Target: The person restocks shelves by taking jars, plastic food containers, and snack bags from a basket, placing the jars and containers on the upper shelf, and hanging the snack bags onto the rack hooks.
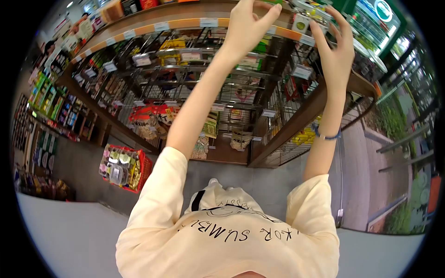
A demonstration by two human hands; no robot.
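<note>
My left hand [248,28] is raised over the top shelf's edge. Its thumb and fingers close on a small green item [275,1], mostly cut off by the frame's top edge. My right hand [337,53], with a blue band on the wrist, reaches over the same shelf farther right. Its thumb and fingers are spread apart beside clear containers [300,23] with labels on them. Whether the fingertips touch a container cannot be made out. The top shelf [185,24] has an orange price strip along its front.
Below are wire racks [222,92] with bagged goods. A red shopping basket [144,169] filled with packages stands on the grey floor to the left. Product shelves [51,99] line the far left. A window [371,162] with plants outside is on the right.
</note>
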